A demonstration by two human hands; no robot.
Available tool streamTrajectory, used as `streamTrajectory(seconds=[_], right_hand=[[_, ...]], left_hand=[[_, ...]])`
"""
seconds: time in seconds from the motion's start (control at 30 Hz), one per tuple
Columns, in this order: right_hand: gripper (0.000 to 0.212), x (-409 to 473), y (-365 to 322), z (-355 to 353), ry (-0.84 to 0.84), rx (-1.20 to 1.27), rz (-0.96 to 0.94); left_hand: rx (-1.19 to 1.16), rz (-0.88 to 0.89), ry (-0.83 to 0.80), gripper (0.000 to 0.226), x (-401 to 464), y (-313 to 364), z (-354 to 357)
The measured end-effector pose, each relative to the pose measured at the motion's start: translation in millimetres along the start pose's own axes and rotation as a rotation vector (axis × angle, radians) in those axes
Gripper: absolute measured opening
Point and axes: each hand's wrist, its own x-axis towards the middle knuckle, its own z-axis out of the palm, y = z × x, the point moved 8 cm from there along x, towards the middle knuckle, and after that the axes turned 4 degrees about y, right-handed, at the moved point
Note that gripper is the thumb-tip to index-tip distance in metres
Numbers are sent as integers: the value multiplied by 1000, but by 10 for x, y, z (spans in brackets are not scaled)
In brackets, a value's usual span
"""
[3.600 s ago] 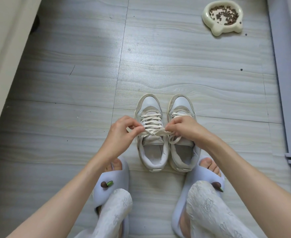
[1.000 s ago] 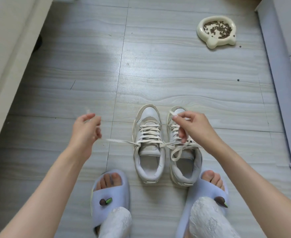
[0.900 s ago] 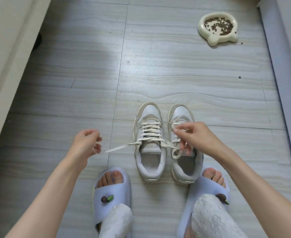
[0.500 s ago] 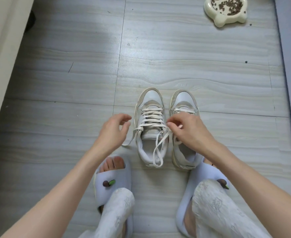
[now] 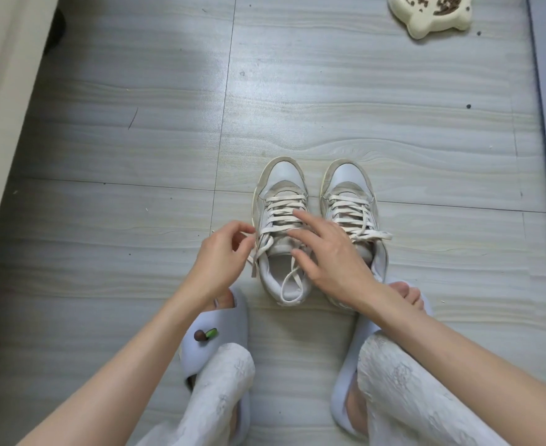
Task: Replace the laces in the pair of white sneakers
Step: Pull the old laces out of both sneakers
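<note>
Two sneakers mid-frame, flat laces limp and light; grab near the tips. Left hand pinches one lace end; right hand spread, holding nothing.

A cream pet food bowl holding brown kibble sits on the grey tiled floor; stray kibble pieces lie nearby.

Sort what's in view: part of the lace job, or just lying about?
Job:
- left sneaker, lace undone, ends loose
- right sneaker, still laced
- left hand, pinching a lace end
- right hand, fingers spread over the left sneaker

Lying about:
- pet food bowl with kibble
- stray kibble on the floor
</note>
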Motion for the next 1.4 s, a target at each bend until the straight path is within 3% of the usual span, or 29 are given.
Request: streamTrajectory(seconds=[0.1,0.2,0.33,0.47,0.7,0.83,1.03,1.17,1.27,1.4], right_hand=[[44,8,-49,57,-35,-41,-46],[54,5,-25,164,-127,-174,-81],[63,9,8,257,-174,-218,-24],[66,35,28,263,-152,-253,14],[68,12,64,338,-219,-373,76],[70,10,66,331,-203,-392,34],[65,14,72,333,-205,-403,3],[65,9,118,353,-196,-404,31],[63,28,86,312,-197,-384,24],[64,16,94,328,-207,-399,7]], left_hand=[[-33,6,-33,20,66,-46,94],[-81,74,-2,14,70,17,99],[-36,120,10,8,114,75,132],[-37,84,-86,17,194,46,172],[-56,262,-71,28,336,530,-19],[-338,136,-73,21,377,464,-92],[-380,-73,-278,22,110,-125,143],[-444,-132,-115,11,139,-245,100],[-599,-155,-68,14,246,-195,-68],[-430,58,-29,16,385,194,-345]])
